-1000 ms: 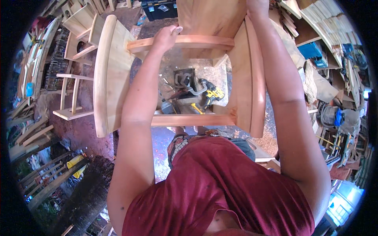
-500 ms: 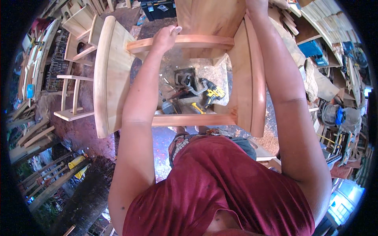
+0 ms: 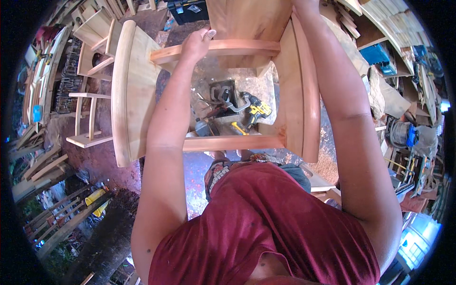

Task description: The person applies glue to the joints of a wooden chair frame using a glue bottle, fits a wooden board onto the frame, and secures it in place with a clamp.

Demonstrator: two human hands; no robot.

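A pale wooden furniture frame (image 3: 135,90) is before me, with two curved-edged side panels, cross rails and a broad panel at the far side. My left hand (image 3: 197,43) is closed around its far cross rail (image 3: 242,46), thumb on top. At the upper edge of the view, my right hand (image 3: 305,6) grips the far end of the right side panel (image 3: 297,90); most of its fingers are hidden or cut off. The near cross rail (image 3: 237,142) crosses in front of my body. Through the opening show a yellow-black cordless drill (image 3: 258,109) and a grey clamp (image 3: 232,105) on a worn surface.
Another wooden frame (image 3: 89,137) stands to the left, with more wooden pieces behind it. A black toolbox (image 3: 189,12) is at the far side. Shelving with a blue case (image 3: 377,56) lines the right. Wood shavings (image 3: 327,164) lie on the floor at right.
The frame and both hands sit slightly farther left and up in the view. Both hands keep their places on the wood.
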